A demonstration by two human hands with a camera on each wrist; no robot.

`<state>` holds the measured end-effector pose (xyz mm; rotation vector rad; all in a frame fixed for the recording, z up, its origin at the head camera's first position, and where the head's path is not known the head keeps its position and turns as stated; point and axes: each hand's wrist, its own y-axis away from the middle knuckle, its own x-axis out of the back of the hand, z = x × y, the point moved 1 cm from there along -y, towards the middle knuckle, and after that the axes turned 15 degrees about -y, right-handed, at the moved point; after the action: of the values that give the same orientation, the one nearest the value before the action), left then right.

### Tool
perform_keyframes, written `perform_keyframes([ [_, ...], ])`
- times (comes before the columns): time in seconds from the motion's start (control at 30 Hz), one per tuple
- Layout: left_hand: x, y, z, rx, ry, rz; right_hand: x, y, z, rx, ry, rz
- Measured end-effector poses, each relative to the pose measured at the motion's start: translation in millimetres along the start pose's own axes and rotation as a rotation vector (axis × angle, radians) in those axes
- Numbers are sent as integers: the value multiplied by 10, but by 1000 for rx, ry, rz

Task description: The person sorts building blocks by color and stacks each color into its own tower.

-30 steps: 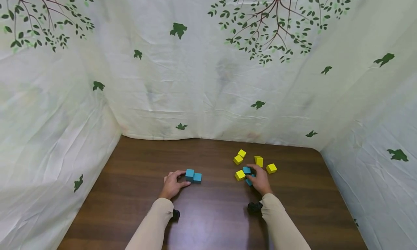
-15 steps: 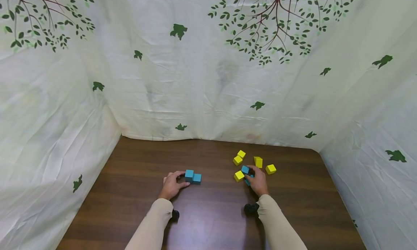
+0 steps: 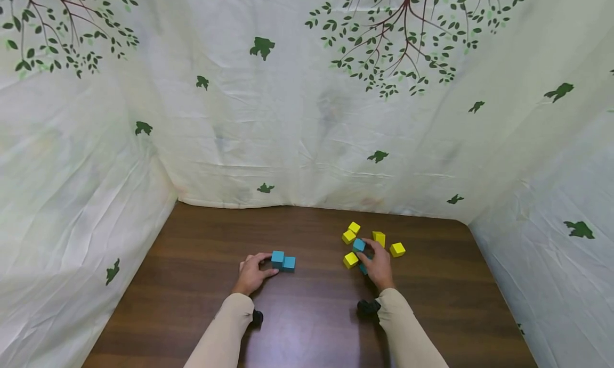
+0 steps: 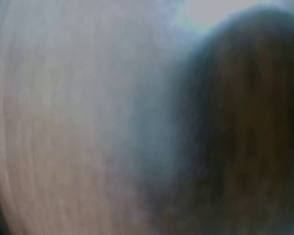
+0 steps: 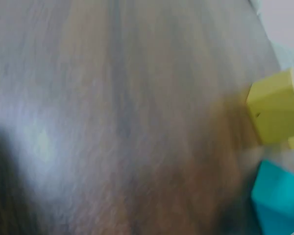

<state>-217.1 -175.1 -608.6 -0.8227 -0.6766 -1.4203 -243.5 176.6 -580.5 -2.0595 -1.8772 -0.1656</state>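
Head view, blue-cube risk: the pinched blue cube (image 3: 358,245), at the right hand's (image 3: 379,264) fingertips, could knock the near yellow cube (image 3: 350,260) beside that thumb if drawn sideways; a fingertip hold might let it slip.
Head view, pair risk: a nudge from the left hand (image 3: 250,276) could part the left blue cube (image 3: 277,259) from its neighbouring blue cube (image 3: 289,264).
Head view, right-hand pose: reaching forward, thumb and forefinger pinching; another blue cube (image 3: 363,268) lies partly hidden beneath.
Head view, left-hand pose: thumb and forefinger bracket the left blue cube; cannot tell whether they grip.
Left wrist view: blurred; hand state unreadable.
Right wrist view: tabletop (image 5: 152,117), with blue and yellow cubes at one edge; fingers unseen.
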Motion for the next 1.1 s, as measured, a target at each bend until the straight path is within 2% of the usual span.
perform_keyframes([
  [0.27,8,-5,14,-2,-4,-7,-143,44,-200,73,-10,-21],
  [0.5,-9,2,9,6,-8,-10,-398,178,-313,148,-48,-44],
  [0.77,-21,26,-22,-1,-11,-7,-750,341,-393,163,-68,-117],
  [0.9,-19,20,-22,-6,-9,2,-917,363,-431,197,-66,-164],
  [1.1,-19,-6,-24,-3,-4,13,-1128,369,-488,179,-77,-211],
])
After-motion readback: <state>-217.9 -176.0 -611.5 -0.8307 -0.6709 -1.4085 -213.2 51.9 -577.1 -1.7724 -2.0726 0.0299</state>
